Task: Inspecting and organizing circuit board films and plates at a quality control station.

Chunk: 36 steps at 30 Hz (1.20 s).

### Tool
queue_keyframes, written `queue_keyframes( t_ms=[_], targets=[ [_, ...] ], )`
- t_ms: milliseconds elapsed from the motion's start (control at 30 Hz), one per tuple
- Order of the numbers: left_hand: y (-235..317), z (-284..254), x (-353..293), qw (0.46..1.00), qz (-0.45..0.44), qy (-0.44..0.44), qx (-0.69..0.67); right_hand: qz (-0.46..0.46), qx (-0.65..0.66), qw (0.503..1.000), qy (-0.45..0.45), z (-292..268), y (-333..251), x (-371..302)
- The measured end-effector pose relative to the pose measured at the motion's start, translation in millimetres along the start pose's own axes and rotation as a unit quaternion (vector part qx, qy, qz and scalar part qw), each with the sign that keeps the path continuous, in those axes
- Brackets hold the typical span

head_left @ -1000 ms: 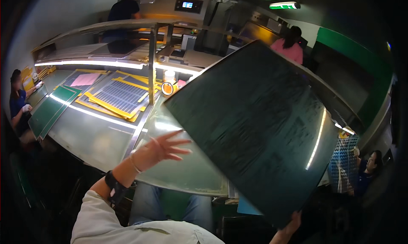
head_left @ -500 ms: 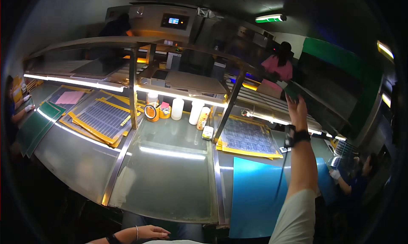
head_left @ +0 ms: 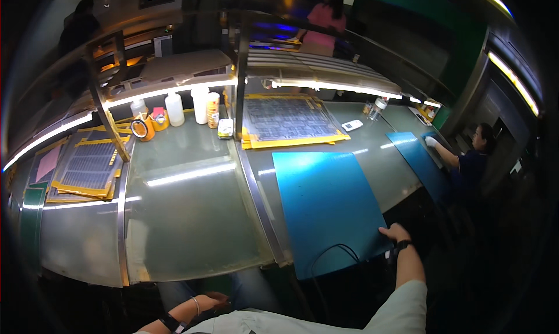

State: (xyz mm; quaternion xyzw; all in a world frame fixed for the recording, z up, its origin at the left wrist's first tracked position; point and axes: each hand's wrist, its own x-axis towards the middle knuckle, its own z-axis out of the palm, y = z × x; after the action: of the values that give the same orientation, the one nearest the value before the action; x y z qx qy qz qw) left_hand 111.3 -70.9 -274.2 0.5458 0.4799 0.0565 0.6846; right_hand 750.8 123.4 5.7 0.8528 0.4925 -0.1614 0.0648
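A large blue sheet (head_left: 326, 206) lies on the bench to the right of the middle, its near end overhanging the front edge. My right hand (head_left: 397, 233) is at its near right corner, thumb on top and the other fingers mostly out of sight, closed on the edge. A black strap is round that wrist, and a thin black cable (head_left: 335, 248) loops over the sheet's near end. My left hand (head_left: 212, 301) rests low over my lap, in front of the bench; its fingers are dark and blurred. A bracelet and a dark strap show on that wrist.
Metal strips divide the grey bench top (head_left: 186, 229). Yellow-edged patterned sheets (head_left: 291, 120) lie behind the blue one, others (head_left: 87, 165) at left. Bottles (head_left: 174, 109) and tape rolls (head_left: 141, 128) stand under the lit shelf. A co-worker (head_left: 474, 153) sits at right beside another blue sheet (head_left: 414, 159).
My right hand has come down from its raised reach toward the back shelf to the blue sheet's near corner. The view has turned right. My left hand stays low over my lap.
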Motion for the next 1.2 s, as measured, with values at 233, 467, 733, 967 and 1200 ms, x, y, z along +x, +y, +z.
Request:
queue_keyframes(
  t_ms=[233,467,733,967,1200],
  targets=[
    [-68,9,1,0.984,-0.049,0.024,-0.170,-0.009,0.500,0.821,-0.276,76,30,-85],
    [76,15,-54,0.972,-0.126,0.178,-0.082,-0.002,0.795,0.547,-0.262,147,-60,-140],
    [28,9,-61,0.962,-0.071,0.231,-0.124,0.033,0.815,0.577,0.043,119,-41,-241],
    [20,7,-56,0.937,-0.133,0.222,-0.233,0.133,0.716,0.576,0.370,89,86,-332],
    [52,13,-66,0.940,-0.148,0.229,-0.205,0.157,0.604,0.638,0.451,107,105,-322]
  ],
)
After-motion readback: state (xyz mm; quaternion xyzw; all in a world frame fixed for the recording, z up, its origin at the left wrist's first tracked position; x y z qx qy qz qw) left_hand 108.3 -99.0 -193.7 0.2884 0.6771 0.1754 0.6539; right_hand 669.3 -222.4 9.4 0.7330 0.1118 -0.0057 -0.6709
